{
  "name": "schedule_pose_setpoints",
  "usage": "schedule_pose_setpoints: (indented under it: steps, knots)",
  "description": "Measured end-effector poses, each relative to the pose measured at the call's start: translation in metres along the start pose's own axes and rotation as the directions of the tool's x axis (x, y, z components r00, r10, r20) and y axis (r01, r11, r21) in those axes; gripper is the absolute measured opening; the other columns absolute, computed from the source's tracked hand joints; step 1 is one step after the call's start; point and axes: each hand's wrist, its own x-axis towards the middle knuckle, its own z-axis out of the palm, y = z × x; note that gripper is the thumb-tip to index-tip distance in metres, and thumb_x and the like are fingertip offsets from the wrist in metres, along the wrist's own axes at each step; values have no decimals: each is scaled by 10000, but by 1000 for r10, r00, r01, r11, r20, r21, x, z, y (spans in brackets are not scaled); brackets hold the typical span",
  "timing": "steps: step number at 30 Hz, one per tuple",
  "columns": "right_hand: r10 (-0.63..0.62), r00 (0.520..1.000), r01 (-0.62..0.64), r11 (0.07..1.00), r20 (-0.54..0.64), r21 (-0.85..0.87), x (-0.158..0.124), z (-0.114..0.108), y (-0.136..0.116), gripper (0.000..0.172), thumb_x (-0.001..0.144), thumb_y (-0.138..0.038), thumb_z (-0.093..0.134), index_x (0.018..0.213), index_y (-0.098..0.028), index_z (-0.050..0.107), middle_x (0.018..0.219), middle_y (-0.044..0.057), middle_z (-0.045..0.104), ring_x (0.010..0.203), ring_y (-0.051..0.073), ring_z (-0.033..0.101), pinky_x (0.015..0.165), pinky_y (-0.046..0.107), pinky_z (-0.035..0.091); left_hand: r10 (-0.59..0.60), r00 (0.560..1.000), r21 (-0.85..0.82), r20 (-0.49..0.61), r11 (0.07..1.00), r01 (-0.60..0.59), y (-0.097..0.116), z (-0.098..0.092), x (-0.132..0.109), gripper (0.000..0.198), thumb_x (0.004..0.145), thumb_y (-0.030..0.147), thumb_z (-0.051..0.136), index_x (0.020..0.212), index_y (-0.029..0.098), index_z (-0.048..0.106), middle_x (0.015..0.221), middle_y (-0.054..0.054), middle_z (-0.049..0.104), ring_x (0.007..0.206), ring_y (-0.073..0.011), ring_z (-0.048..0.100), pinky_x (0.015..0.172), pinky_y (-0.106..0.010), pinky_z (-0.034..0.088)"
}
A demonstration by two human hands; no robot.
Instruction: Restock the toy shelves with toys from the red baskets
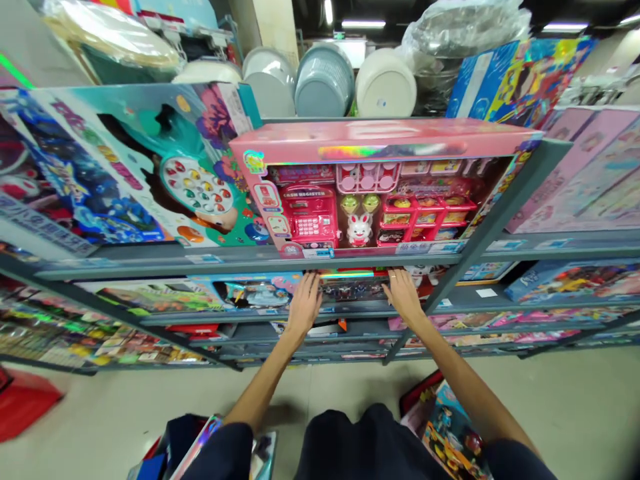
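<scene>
A wide toy box (353, 289) with a dark window and small figures inside stands on the shelf below the top one. My left hand (304, 305) is at its left end, fingers reaching over the upper edge and thumb toward the front. At the other end my right hand (405, 295), with a ring on one finger, holds it the same way. The fingertips of both hands are partly lost in the shade under the shelf above. Left of my left hand is a light blue toy box (255, 292). Beyond my right hand, a box with a white character (427, 275) shows partly.
Above, a pink cash register toy set (370, 213) and a teal fishing toy box (165, 167) lean on the grey shelf (250, 255). Plastic basins (325, 80) sit behind. On the floor, boxed toys (450, 427) lie at my right and a red object (27, 400) at far left.
</scene>
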Motion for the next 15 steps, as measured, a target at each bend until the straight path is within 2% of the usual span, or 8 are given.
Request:
schedule_pose_setpoints:
  steps: [4,6,8,11,15]
  knots:
    - [-37,986,47,997,165,-55,28,-9,5,416,1032,-145,423,1371,37,583,1301,374,669,1295,464,611,1133,671,435,54,981,108,189,991,-75,-5,-11,26,517,1000,140,443,1489,38,578,1545,-298,544,1541,-416,439,1291,-626,316]
    - [3,958,29,994,287,-106,40,-13,9,379,1035,-93,402,1295,87,610,1180,380,715,1220,438,680,1084,649,470,86,957,179,279,974,-139,-7,-20,35,553,975,46,378,1499,22,553,1524,-299,549,1509,-406,472,1255,-625,360]
    - [63,929,-3,986,365,-164,48,-15,15,339,1052,-95,417,1212,106,638,1103,369,738,1175,410,719,1044,613,498,112,913,271,392,934,-231,-8,-27,43,575,973,-2,326,1518,-5,509,1483,-304,570,1477,-401,502,1201,-625,412]
    - [11,914,79,976,405,-204,58,-19,19,314,1015,-89,485,1254,-10,673,1172,303,768,1196,370,724,1079,561,512,53,872,447,486,843,-300,-7,-29,57,558,1027,29,299,1556,54,476,1453,-283,606,1426,-353,553,1169,-545,442]
    - [-49,895,139,975,443,-172,69,-27,16,457,1011,-86,380,1305,-172,719,1184,180,804,1165,321,739,1071,493,566,-129,855,585,502,779,-225,-7,-15,76,469,1071,90,352,1502,103,536,1275,-215,713,1274,-286,666,1104,-434,470]
